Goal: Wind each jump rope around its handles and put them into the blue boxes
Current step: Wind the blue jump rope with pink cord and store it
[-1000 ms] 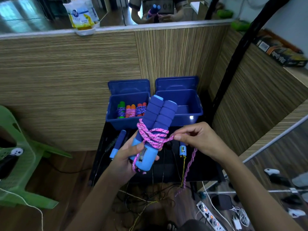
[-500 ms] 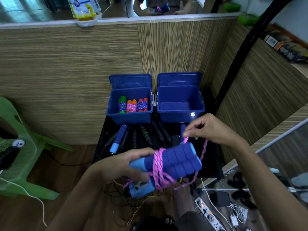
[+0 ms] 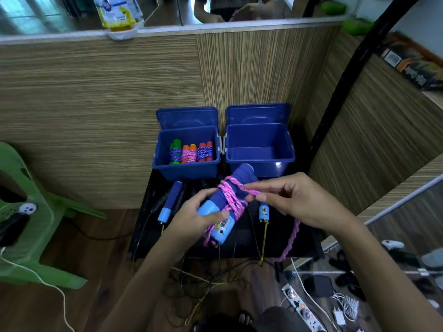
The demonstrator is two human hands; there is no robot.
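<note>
Left grip (image 3: 191,215) clasps blue handles (image 3: 225,202); right grip (image 3: 294,200) pinches pink rope (image 3: 236,188).

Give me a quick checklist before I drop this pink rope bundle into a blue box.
1. Handles held together: left hand grips the blue handles. Ok.
2. Pink rope fully wound: a loose tail hangs below the right hand. Not ok.
3. Rope end secured: right hand pinches the strand, not tucked. Not ok.
4. Right blue box open, with room. Ok.
5. Left blue box holds three wound ropes; spare room: cannot tell.
</note>
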